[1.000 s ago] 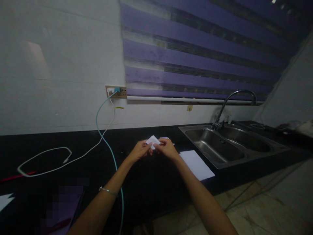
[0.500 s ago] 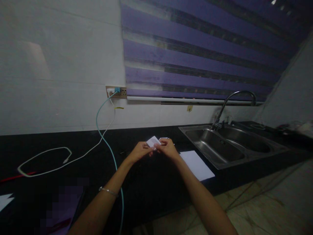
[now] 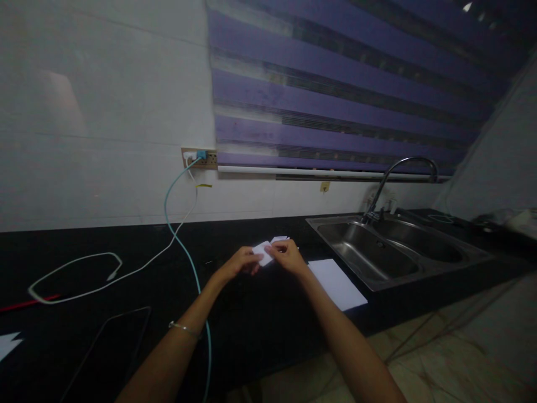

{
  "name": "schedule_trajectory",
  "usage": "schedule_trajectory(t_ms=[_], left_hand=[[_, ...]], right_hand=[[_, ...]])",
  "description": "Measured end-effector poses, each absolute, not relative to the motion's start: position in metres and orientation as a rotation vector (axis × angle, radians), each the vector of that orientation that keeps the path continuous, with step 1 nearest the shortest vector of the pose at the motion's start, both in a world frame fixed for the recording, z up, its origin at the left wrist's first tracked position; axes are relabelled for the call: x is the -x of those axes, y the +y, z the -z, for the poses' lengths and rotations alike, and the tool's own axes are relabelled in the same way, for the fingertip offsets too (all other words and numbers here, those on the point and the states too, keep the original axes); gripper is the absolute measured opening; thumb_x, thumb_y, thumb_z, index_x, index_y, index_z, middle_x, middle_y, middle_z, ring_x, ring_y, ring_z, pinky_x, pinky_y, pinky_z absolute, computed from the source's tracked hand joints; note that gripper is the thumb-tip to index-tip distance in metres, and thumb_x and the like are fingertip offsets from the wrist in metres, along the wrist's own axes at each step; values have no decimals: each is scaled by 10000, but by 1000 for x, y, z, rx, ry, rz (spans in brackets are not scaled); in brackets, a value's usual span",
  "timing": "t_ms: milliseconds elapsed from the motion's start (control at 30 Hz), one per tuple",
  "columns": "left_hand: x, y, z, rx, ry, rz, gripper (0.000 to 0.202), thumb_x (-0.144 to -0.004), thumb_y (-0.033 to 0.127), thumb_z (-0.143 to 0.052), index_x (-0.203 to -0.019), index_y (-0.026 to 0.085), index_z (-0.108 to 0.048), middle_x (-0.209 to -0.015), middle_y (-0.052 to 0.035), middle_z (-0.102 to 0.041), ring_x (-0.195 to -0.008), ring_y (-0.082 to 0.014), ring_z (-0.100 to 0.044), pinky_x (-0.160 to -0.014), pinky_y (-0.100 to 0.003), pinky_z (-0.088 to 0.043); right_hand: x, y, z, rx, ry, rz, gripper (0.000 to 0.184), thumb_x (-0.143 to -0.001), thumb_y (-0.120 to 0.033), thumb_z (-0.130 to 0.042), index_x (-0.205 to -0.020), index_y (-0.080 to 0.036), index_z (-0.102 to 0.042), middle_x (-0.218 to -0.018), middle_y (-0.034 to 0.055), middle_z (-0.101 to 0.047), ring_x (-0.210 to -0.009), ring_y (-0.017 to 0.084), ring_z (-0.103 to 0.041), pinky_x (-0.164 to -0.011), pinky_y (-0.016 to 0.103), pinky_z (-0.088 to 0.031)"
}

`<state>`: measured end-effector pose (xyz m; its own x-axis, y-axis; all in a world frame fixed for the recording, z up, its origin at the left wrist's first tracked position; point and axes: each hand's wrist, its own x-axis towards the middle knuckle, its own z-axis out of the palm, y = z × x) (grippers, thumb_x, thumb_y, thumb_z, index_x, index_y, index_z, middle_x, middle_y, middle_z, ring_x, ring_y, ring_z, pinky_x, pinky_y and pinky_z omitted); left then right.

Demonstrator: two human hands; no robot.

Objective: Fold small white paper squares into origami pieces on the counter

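A small piece of folded white paper [image 3: 260,253] is held between both hands above the black counter. My left hand [image 3: 240,262] grips its left side, the thumb on top. On the right edge, the thumb and fingers of my right hand [image 3: 288,256] pinch it. Just behind the right hand lies more white paper [image 3: 279,239], partly hidden by the fingers. To the right of my right forearm, white sheets [image 3: 338,284] lie flat on the counter near the sink.
A steel double sink [image 3: 369,252] with a curved tap [image 3: 381,184] is at the right. A teal cable [image 3: 188,254] and a white cable [image 3: 146,266] run from the wall socket [image 3: 205,158] across the counter [image 3: 251,336]. A dark flat device [image 3: 107,352] and white paper [image 3: 7,344] lie at left.
The paper in my hands has tilted flatter and dropped slightly. The dark device's screen at lower left, lit purple before, is now dark.
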<state>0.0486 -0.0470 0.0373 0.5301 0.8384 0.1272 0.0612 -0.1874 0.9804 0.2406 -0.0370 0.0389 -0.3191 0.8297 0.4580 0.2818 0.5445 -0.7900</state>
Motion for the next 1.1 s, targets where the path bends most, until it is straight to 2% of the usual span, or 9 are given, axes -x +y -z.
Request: schedule_trajectory(t_ms=[133,267,433,600,733,1100], left_hand=[[-53,-48,-37,-1724,833,-1006,385,-852,509,-517,-811,133,-590,-634,17,-540,-473,-77,-466,-443,-189,-352],[-55,-49,-34,-1831,850,-1011,385,-872,511,-497,-804,140,-571,-676,17,-528,-513,-84,-482,-462,-197,-400],[-54,-52,-34,-1851,783,-961,371,-882,500,-492,-805,144,-561,-684,15,-521,-518,-87,-493,-466,-206,-418],[-54,-54,-34,-1852,723,-948,351,-902,477,-473,-847,144,-570,-695,10,-528,-513,-78,-486,-460,-190,-392],[-54,-51,-32,-1821,743,-965,362,-902,474,-480,-786,140,-560,-598,35,-493,-448,-61,-429,-424,-173,-320],[-52,-43,-23,-1780,815,-1009,441,-888,527,-461,-774,124,-598,-573,21,-481,-466,-78,-394,-441,-194,-285]], right_hand=[[-241,-36,-36,884,-1894,-791,409,-820,-475,-591,-569,-152,-577,-557,-11,-481,-541,109,-446,-520,225,-323],[-240,-34,-34,814,-1900,-891,400,-816,-475,-594,-586,-149,-554,-574,-21,-448,-556,102,-413,-525,222,-308],[-239,-35,-33,743,-1897,-923,325,-852,-427,-567,-703,-141,-608,-650,-3,-514,-608,115,-453,-560,228,-338],[-241,-35,-32,739,-1925,-795,326,-864,-392,-564,-672,-137,-631,-615,-2,-517,-591,116,-460,-551,231,-331],[-242,-33,-33,768,-1933,-702,320,-867,-375,-559,-689,-131,-665,-614,8,-549,-590,122,-483,-554,233,-342],[-238,-34,-34,794,-1841,-777,323,-855,-411,-576,-712,-137,-666,-654,17,-580,-603,124,-506,-556,234,-371]])
